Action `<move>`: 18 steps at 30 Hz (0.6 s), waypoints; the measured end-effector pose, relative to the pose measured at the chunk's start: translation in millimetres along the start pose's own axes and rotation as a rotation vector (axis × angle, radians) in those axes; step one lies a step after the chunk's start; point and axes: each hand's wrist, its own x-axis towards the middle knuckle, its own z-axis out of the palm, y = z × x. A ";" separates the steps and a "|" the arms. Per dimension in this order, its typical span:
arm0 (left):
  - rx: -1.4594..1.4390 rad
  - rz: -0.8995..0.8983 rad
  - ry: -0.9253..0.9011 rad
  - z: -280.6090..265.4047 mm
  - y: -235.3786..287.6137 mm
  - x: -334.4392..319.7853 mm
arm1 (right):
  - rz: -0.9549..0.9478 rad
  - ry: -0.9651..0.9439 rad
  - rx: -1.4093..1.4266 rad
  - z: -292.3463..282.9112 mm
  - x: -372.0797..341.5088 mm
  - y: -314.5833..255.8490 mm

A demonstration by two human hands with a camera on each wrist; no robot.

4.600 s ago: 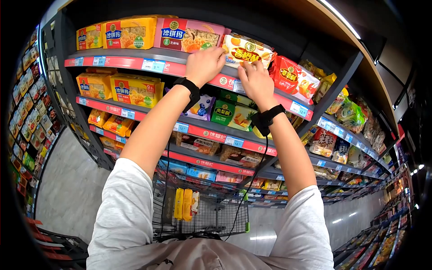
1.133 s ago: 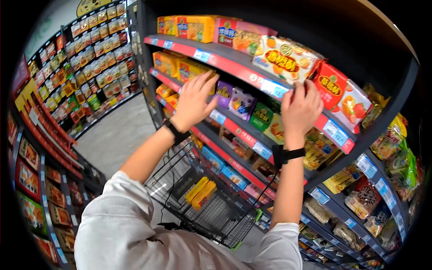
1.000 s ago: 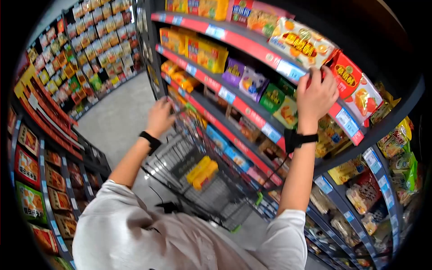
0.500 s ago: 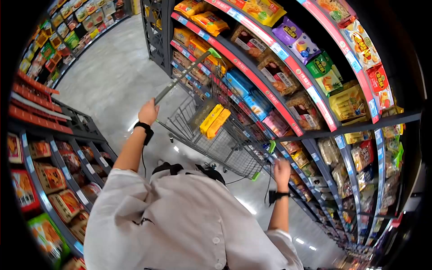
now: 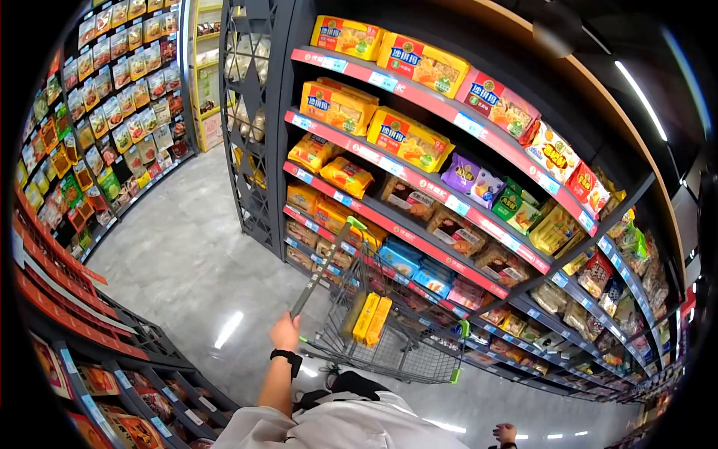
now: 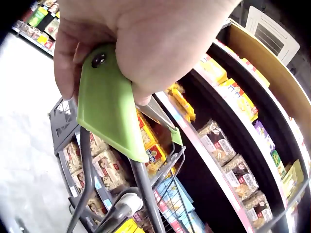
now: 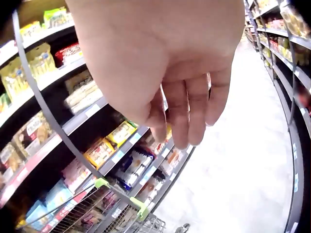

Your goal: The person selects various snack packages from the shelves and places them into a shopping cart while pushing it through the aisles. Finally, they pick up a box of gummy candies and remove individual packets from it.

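Note:
My left hand (image 5: 284, 331) grips the near end of the grey handle bar (image 5: 320, 273) of a wire shopping cart (image 5: 407, 368). In the left wrist view, its fingers and thumb (image 6: 150, 48) wrap over the bar by a green plastic end piece (image 6: 108, 104). Two yellow snack packs (image 5: 372, 319) stand side by side in the cart. Low at the right of the head view, my right hand (image 5: 505, 432) hangs beside the body. The right wrist view shows its fingers (image 7: 197, 109) loosely bent, with nothing in them.
Shelves of packaged snacks (image 5: 419, 63) rise behind the cart, with red price rails (image 5: 456, 198). A dark lattice side panel (image 5: 250, 127) ends that rack. Another rack (image 5: 112, 374) stands close on the left, and grey floor (image 5: 187, 239) runs between.
Both hands have left the upper shelf; the left took hold of the cart handle, the right dropped to the side. The white orange-print pack stays on the shelf. The head view has swung.

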 end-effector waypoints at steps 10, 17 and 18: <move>0.121 -0.059 0.027 -52.4 -59.4 38.2 | -0.499 -0.259 0.129 200.7 96.4 -231.0; 0.155 0.032 -0.111 -63.5 -63.5 128.3 | -0.526 -0.715 0.171 454.8 85.7 -365.6; 0.155 -0.006 -0.137 -61.7 -48.0 144.6 | -0.640 -0.731 -0.024 494.4 83.8 -369.6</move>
